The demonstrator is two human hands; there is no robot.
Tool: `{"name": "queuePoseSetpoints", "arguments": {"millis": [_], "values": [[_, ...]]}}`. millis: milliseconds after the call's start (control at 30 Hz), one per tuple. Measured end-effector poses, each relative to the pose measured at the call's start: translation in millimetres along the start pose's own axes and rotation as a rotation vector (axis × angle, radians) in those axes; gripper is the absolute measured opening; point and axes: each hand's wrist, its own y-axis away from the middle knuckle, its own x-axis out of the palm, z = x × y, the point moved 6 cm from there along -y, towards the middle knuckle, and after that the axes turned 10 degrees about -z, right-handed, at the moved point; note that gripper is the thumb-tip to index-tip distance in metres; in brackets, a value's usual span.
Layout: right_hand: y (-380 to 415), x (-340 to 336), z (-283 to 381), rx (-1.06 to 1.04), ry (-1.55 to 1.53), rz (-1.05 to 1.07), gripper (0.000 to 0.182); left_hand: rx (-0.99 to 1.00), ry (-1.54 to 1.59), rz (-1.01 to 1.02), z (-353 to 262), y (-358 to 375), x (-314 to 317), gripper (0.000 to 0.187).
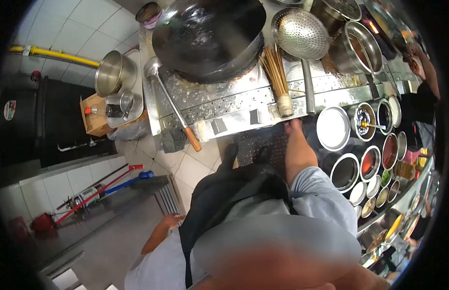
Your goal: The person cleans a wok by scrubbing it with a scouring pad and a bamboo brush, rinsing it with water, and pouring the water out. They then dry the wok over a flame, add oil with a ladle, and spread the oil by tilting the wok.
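My right hand [294, 126] is at the front edge of the stove counter [234, 108], just below a bundled bamboo brush [277, 77] and the handle of a perforated strainer [301, 34]. Its fingers are mostly hidden by the edge, so what they touch cannot be made out. Down at my side, my left hand [172, 220] is close to the ridged corner of a steel cabinet [108, 227]. Its fingers are too small and partly covered to read. A large dark wok [207, 36] sits on the stove. A long-handled ladle [170, 99] lies left of it, its wooden grip past the edge.
On the right stand several sauce containers [344, 172] and a steel pot [357, 48]. Another person's hand [417, 63] is at the far right. A steel bowl [110, 74] and a cardboard box [91, 118] are at left. A dark mat [260, 151] covers floor below the stove.
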Motion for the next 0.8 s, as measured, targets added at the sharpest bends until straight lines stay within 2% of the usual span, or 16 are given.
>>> {"name": "queuePoseSetpoints", "arguments": {"millis": [100,167,267,300,400,433,467,500,567,600,667,700,733,767,800], "values": [[-11.8,-18.3,1.8,0.021,0.114,-0.06,0.029,0.028,-0.122,0.081,5.0,8.6,16.0,0.061],[-4.1,-20.8,0.6,-0.008,0.209,-0.105,0.034,-0.107,0.228,0.058,18.3,0.2,25.4,0.058],[21.8,-7.6,0.5,-0.241,0.305,-0.182,0.04,-0.072,0.296,-0.025,1.6,-4.2,6.7,0.056],[30.3,0.9,0.5,-0.29,0.273,-0.188,0.043,-0.057,0.315,-0.052,-0.8,-8.3,0.8,0.056],[24.3,27.1,-10.4,-0.312,-0.415,0.027,0.049,0.143,0.23,-0.133,-11.4,-25.5,-7.7,0.055],[48.7,38.4,-9.1,-0.274,-0.368,0.104,0.048,0.011,0.341,-0.155,-20.1,-28.3,-13.7,0.054],[40.3,28.8,-25.0,-0.312,-0.403,0.129,0.042,-0.123,0.45,-0.178,-33.2,-25.4,-21.8,0.054],[50.8,14.8,-25.3,-0.312,-0.408,0.121,0.042,-0.122,0.441,-0.175,-49.3,-22.3,-29.9,0.054],[111.7,6.9,-35.6,-0.724,0.831,0.602,0.037,0.04,0.285,-0.21,-92.9,-20.1,-49.6,0.049],[135.9,-10.2,-57.2,-0.879,1.486,0.817,0.036,0.044,0.291,-0.212,-111.3,-15.7,-56.4,0.049],[168.7,-51.0,-76.5,-1.39,1.966,1.238,0.029,0.144,0.459,-0.178,-142.2,-7.0,-70.3,0.043],[162.2,-67.6,-79.7,-1.134,2.082,1.123,0.029,0.139,0.473,-0.183,-143.5,-9.0,-72.1,0.043],[155.1,-77.5,-77.6,-0.878,2.176,0.994,0.029,0.202,0.475,-0.272,-147.4,-12.6,-78.8,0.038],[154.2,-77.7,-73.7,-0.881,2.191,0.999,0.029,0.265,0.475,-0.357,-152.0,-15.3,-85.1,0.034],[149.1,-83.8,-68.3,-0.712,2.288,0.924,0.029,0.266,0.489,-0.351,-162.2,-14.1,-91.0,0.034]]}}
